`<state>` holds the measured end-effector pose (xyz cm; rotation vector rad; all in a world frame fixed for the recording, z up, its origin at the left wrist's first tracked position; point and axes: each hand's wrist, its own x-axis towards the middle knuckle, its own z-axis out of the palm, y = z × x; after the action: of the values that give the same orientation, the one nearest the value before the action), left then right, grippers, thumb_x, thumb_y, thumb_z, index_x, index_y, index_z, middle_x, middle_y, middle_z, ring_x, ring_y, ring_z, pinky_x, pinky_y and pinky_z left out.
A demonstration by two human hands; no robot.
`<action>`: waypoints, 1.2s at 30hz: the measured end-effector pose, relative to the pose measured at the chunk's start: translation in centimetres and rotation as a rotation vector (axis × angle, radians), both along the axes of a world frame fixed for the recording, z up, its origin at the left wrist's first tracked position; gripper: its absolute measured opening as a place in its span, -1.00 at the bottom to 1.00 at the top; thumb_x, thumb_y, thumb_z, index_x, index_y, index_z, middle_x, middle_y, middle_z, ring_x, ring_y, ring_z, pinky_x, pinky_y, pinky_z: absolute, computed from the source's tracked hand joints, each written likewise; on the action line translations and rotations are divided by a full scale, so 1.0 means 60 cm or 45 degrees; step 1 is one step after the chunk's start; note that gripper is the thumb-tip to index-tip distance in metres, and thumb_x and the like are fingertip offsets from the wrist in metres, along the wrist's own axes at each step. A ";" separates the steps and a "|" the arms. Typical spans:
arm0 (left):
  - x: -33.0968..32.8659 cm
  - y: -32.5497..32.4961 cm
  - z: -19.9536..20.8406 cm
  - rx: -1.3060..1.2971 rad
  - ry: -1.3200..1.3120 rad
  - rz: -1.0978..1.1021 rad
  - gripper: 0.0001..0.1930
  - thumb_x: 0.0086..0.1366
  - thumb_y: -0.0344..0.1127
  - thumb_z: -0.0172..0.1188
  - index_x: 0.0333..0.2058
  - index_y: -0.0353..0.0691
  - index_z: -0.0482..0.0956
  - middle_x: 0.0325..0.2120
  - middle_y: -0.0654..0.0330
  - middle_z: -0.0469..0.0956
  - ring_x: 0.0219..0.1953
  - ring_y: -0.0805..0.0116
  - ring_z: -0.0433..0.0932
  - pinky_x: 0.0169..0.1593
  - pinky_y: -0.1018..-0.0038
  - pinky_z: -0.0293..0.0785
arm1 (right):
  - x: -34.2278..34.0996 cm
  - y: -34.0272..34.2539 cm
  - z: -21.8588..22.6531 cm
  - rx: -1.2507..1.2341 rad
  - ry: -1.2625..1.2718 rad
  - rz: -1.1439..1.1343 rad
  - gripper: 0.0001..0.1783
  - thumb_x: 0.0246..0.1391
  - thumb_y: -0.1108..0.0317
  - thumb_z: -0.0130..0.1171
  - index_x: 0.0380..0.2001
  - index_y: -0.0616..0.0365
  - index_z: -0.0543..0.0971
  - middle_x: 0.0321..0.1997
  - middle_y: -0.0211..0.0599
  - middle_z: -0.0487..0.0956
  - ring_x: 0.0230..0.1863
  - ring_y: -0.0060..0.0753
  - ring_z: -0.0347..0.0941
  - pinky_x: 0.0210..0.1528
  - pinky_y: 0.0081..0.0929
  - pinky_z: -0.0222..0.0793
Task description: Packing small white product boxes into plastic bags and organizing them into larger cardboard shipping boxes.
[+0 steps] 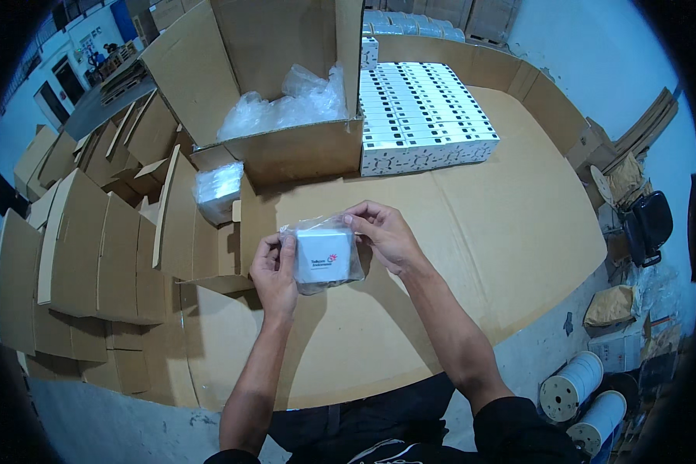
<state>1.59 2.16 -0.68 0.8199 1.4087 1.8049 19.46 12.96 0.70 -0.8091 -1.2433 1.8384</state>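
Between my two hands is a small white square box (322,255) inside a clear plastic bag (356,267), held above the cardboard-covered table. My left hand (274,267) grips the bag's left side, thumb on top. At the upper right corner, my right hand (387,234) pinches the bag's edge. Left of my hands stands an open carton (201,240) with a stack of clear-wrapped packages (220,192) in it. Beyond my hands, a larger open carton (286,151) holds crumpled clear plastic bags (294,104).
Rows of small white boxes with dark marks (425,108) stand at the back of the cardboard-covered table (503,224). Several open cartons (81,240) crowd the left. Cable spools (572,385) and a black chair (648,224) are on the right floor.
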 end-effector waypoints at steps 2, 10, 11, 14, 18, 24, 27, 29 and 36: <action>-0.002 0.003 0.006 0.053 0.004 -0.012 -0.83 0.48 -0.30 0.22 -0.15 -0.30 0.54 -0.33 0.33 0.58 -0.27 0.62 0.47 -0.15 0.60 0.40 | 0.003 0.005 -0.008 0.023 0.054 0.045 -0.88 0.32 0.40 0.22 -0.14 0.20 0.62 -0.14 -0.32 0.67 -0.19 -0.62 0.48 -0.13 -0.55 0.43; 0.011 0.029 0.037 0.322 -0.087 0.013 -0.88 0.50 -0.37 0.15 -0.14 -0.31 0.49 0.02 0.00 0.60 0.10 0.35 0.53 0.23 0.45 0.41 | -0.014 -0.010 0.021 -0.002 0.342 -0.011 -0.71 0.28 0.47 0.25 0.04 0.22 0.54 -0.03 -0.22 0.65 0.00 -0.48 0.54 0.00 -0.49 0.47; 0.011 0.034 0.036 0.382 -0.138 -0.005 -0.89 0.50 -0.38 0.13 -0.14 -0.31 0.47 0.07 -0.05 0.58 0.15 0.29 0.51 0.29 0.41 0.38 | -0.016 -0.013 0.025 0.044 0.388 -0.081 -0.62 0.24 0.49 0.29 0.11 0.23 0.51 -0.07 -0.26 0.66 -0.05 -0.53 0.55 -0.07 -0.55 0.47; 0.010 0.048 0.032 0.495 -0.261 -0.075 -0.90 0.52 -0.41 0.08 -0.11 -0.31 0.45 0.10 -0.03 0.54 0.19 0.25 0.50 0.33 0.32 0.40 | -0.008 -0.006 0.009 0.084 0.206 0.034 -0.50 0.19 0.56 0.31 0.18 0.24 0.44 -0.02 -0.21 0.65 0.00 -0.47 0.56 -0.01 -0.48 0.51; -0.012 0.058 -0.002 0.583 -0.326 -0.135 -0.90 0.50 -0.42 0.10 -0.11 -0.30 0.44 0.15 -0.05 0.52 0.22 0.21 0.48 0.35 0.27 0.39 | -0.011 -0.005 0.008 0.055 0.097 0.102 -0.54 0.17 0.58 0.31 0.13 0.27 0.47 0.02 -0.21 0.63 -0.01 -0.49 0.55 0.02 -0.47 0.52; -0.007 0.048 -0.004 0.243 0.001 -0.290 -0.54 0.32 -0.34 0.39 0.14 -0.27 0.49 0.02 0.09 0.62 0.09 0.35 0.55 0.20 0.40 0.45 | -0.009 0.003 -0.019 0.127 0.093 0.036 -0.64 0.17 0.58 0.31 0.04 0.27 0.55 -0.03 -0.30 0.63 -0.09 -0.55 0.54 0.00 -0.50 0.51; -0.013 0.043 -0.012 0.031 0.042 -0.271 -0.68 0.33 -0.35 0.38 0.01 -0.28 0.61 -0.07 0.16 0.66 -0.02 0.40 0.59 0.11 0.44 0.49 | -0.012 0.000 -0.014 0.144 0.131 0.019 -0.75 0.21 0.54 0.30 -0.04 0.27 0.60 -0.10 -0.35 0.64 -0.11 -0.56 0.54 0.01 -0.49 0.51; -0.007 0.040 -0.006 0.063 0.046 -0.267 -0.73 0.34 -0.32 0.38 -0.04 -0.28 0.64 -0.12 0.20 0.66 -0.05 0.43 0.58 0.08 0.46 0.48 | -0.005 0.004 -0.016 0.065 0.087 0.047 -0.82 0.26 0.47 0.28 -0.10 0.27 0.64 -0.10 -0.33 0.66 -0.08 -0.55 0.55 0.02 -0.49 0.51; -0.015 0.044 -0.009 0.187 -0.051 -0.241 -0.80 0.36 -0.32 0.35 -0.11 -0.28 0.70 -0.17 0.21 0.69 -0.06 0.43 0.61 0.06 0.44 0.52 | -0.008 -0.005 0.006 0.093 0.199 0.046 -0.73 0.29 0.41 0.25 0.02 0.25 0.65 0.02 -0.25 0.67 -0.01 -0.53 0.56 0.06 -0.51 0.50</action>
<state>0.66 4.81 -1.25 0.9532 1.1431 1.7830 19.00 12.64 1.08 -0.5948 -1.2248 1.8361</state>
